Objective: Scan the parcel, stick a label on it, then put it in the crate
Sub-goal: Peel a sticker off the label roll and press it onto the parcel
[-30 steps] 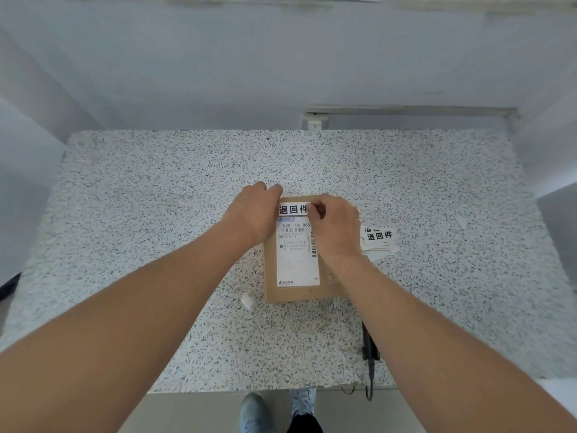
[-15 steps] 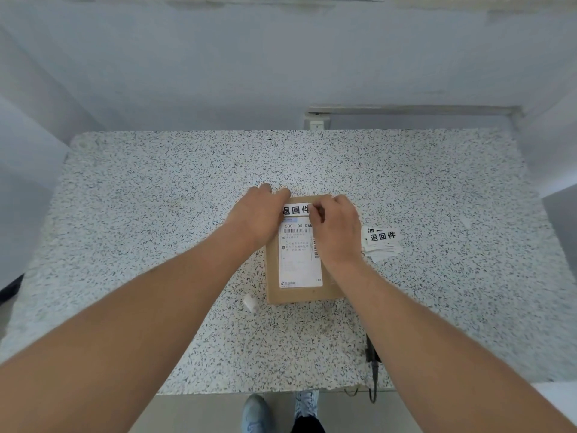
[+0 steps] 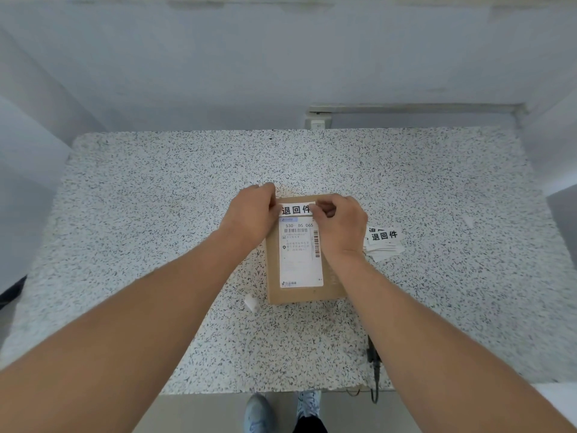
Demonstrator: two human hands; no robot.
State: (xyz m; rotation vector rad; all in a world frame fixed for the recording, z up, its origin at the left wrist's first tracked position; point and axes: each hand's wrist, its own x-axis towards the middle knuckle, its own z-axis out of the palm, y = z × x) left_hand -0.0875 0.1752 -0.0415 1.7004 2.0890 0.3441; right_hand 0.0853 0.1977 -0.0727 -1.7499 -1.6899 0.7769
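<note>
A flat brown cardboard parcel (image 3: pixel 304 293) lies in the middle of the speckled table (image 3: pixel 156 214), with a white shipping slip (image 3: pixel 299 260) on its top face. A white label with three bold black characters (image 3: pixel 296 209) sits across the parcel's far edge, above the slip. My left hand (image 3: pixel 251 215) pinches the label's left end and my right hand (image 3: pixel 342 225) pinches its right end, both resting on the parcel. No crate is in view.
A small stack of the same printed labels (image 3: pixel 383 242) lies just right of the parcel. A curled white backing scrap (image 3: pixel 251 303) lies at the parcel's near left corner. A black scanner with a cable (image 3: pixel 373 360) rests at the table's near edge. Walls enclose the table.
The label stays at the parcel's far edge with both hands on its ends. My left hand has shifted slightly left, uncovering more of the label.
</note>
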